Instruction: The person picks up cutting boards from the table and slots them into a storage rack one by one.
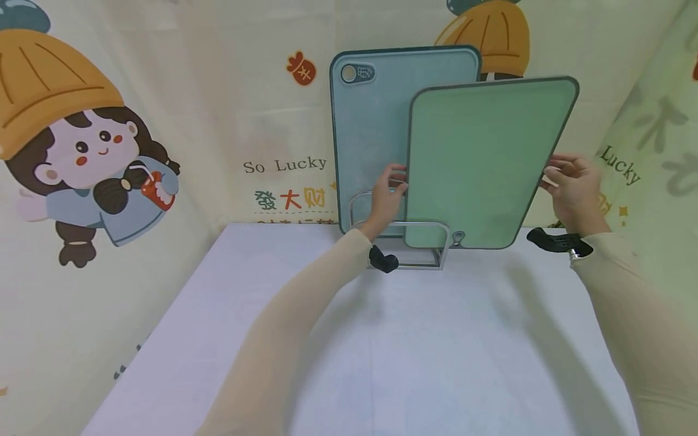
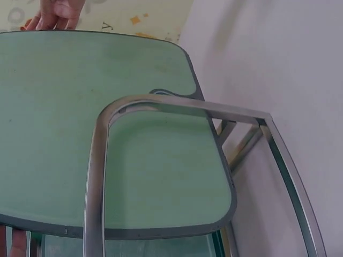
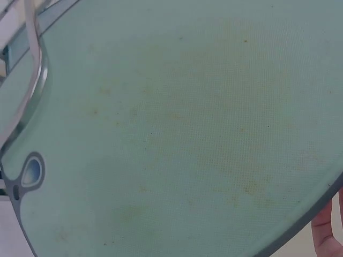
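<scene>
A green cutting board (image 1: 485, 163) with a grey rim stands tilted, its lower left part inside a metal rack (image 1: 420, 224). My left hand (image 1: 386, 197) holds its left edge, reaching over the rack. On the opposite edge, my right hand (image 1: 577, 188) grips the board at about mid-height. Behind it a larger blue cutting board (image 1: 371, 133) stands upright in the same rack, partly covered by the green one. In the left wrist view, a rack bar (image 2: 95, 176) crosses in front of the green face. Faint brownish specks dot the green surface (image 3: 203, 118) in the right wrist view.
The rack stands near the back of a white table (image 1: 349, 363). Close behind rises a cream cloth backdrop (image 1: 218, 79) printed with cartoon figures and lettering. A similar patterned cloth (image 1: 671, 242) hangs along the right side.
</scene>
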